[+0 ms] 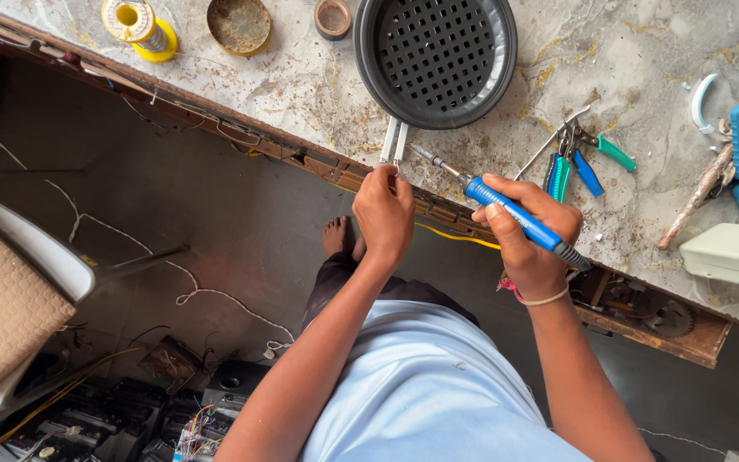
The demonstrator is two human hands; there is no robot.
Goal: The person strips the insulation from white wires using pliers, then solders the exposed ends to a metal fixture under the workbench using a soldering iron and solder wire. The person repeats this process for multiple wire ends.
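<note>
— While the left hand (384,214) pinches the white tweezers (393,144) at the worktop (301,85) edge, what has the right hand (525,235) got?
— Its grip is wrapped around a blue soldering iron (506,214), tip pointing toward the tweezers, just below the black round grille (434,58).
— And nearby?
— Green and blue pliers (579,158) lie just beside it.

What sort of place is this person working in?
Probably a small electronics repair workshop: the right hand holds a blue soldering iron, a solder spool and pliers lie on the worn bench.
</note>
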